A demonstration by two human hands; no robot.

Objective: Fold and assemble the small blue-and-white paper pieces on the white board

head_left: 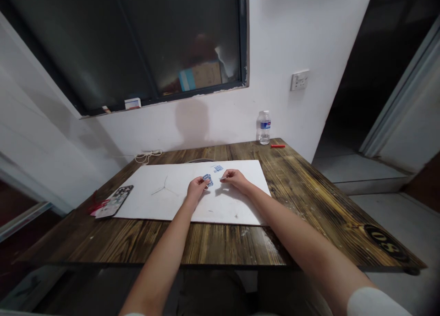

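Note:
My left hand (196, 187) is closed, its thumb and fingers pinching a small blue-and-white striped piece (208, 180) over the white board (137, 201). To its right, my right hand (234, 177) is also closed and pinches a small pale flat piece (222, 178), partly hidden by the fingertips. Just beyond the hands lies a blue striped figure (218, 168) on the board; whether it is drawn or made of loose pieces I cannot tell. Thin dark lines meeting at one point (164, 187) show on the board's left part.
A dark patterned flat case (120, 200) overlaps the board's left edge, beside something red (98, 207). A water bottle (264, 128) and a red pen-like stick (277, 146) stand and lie at the back right of the wooden table (295, 183). A pale cord (147, 155) lies back left.

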